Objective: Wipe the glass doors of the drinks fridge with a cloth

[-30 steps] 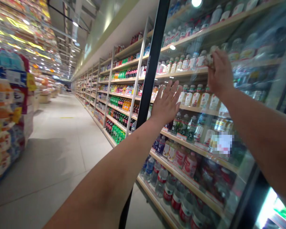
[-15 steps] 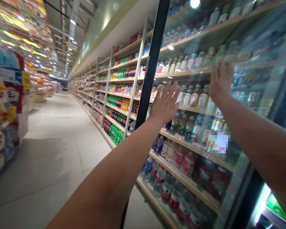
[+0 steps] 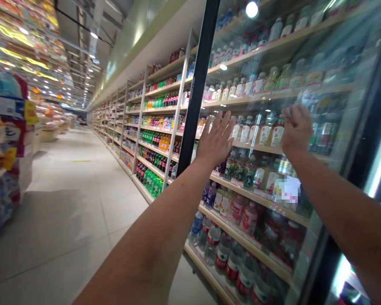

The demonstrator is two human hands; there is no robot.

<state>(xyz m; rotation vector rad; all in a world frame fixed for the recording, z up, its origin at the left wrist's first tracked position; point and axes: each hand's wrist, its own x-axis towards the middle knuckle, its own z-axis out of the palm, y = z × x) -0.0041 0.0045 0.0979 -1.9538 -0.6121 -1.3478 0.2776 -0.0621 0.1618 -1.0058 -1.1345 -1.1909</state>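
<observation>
While both arms stretch forward from the lower edge of the view, the left hand [image 3: 215, 140] lies open near the centre, toward two o'clock, palm toward the glass door [image 3: 266, 59] with its fingers spread. It looks to be resting on the glass, just beside the dark frame [image 3: 198, 87] that slants down from twelve o'clock. The right hand [image 3: 297, 129] is farther out, a little above three o'clock, its fingers curled in close to the pane. Whether it grips anything cannot be told, as the inside of the hand is turned away.

The glass door fills the sector from twelve to five o'clock, standing at a slant. Through it show shelves of bottles, among them a row of pale-labelled bottles [image 3: 254, 129] between the hands, at about half past two, and large red-labelled bottles [image 3: 233, 264] at five. A round bright spot [image 3: 252, 9] shows on the pane at one o'clock, and a pixelated patch [image 3: 288, 190] sits between three and four. Well apart, stacked packaged goods [image 3: 4, 127] stand at nine o'clock, across the pale floor [image 3: 82, 195].
</observation>
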